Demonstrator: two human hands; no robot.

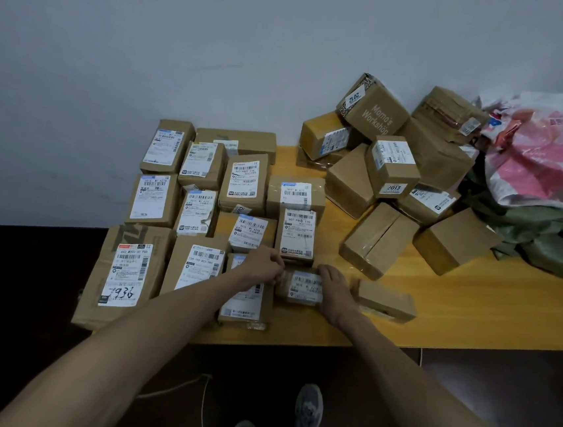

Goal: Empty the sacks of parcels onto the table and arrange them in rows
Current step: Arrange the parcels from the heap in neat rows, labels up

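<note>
Rows of labelled parcels [199,198] fill the left part of the table [436,307] in the head view. They lie flat, labels up, side by side from the wall to the front edge. One large parcel [123,273] overhangs the table's left front corner.

Both hands work at the open end of the nearest row. The left hand [263,266] has its fingers curled at the left edge of a small parcel [302,286], seemingly pinching it. The right hand [334,290] wraps over that parcel's right end, so the two grasp it between them on the tabletop.

A plain brown box [385,300] lies just right of the right hand, not yet lined up. Further right, a loose pile [394,165] of boxes leans against the wall, tilted and stacked on each other. Past it lie a slack green sack [546,238] and a pink-and-white bag [539,162]; whether either holds anything I cannot tell.

By my reckoning the emptying is mostly done and the arranging about half finished, with the pile left to lay out.
</note>
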